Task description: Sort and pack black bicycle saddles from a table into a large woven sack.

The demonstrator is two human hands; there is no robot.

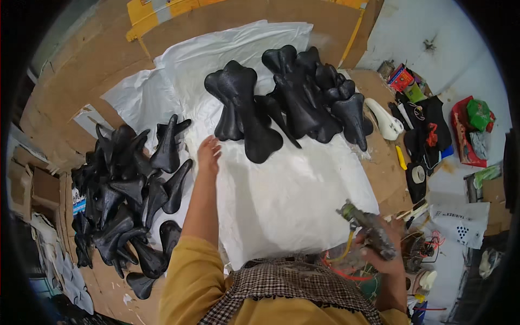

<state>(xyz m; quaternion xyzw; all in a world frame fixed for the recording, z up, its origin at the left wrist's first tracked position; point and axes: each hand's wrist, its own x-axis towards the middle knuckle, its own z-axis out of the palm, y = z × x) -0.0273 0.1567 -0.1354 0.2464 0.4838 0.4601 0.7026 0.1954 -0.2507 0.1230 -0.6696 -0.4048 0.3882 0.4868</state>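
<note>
My left hand reaches over the white sheet with its fingers apart and nothing in it. It is nearest to a cluster of black bicycle saddles, some overlapping, at the far side of the sheet. More black saddles lie grouped to the right of these. At the lower right, my right hand is wrapped round a grimy spray gun whose nozzle end points up and left. A yellow hose hangs from the gun.
A large pile of black saddles covers the left side. To the right lie a white saddle, a yellow-handled tool, a tape roll, a red box and a printed white bag. Cardboard stands behind.
</note>
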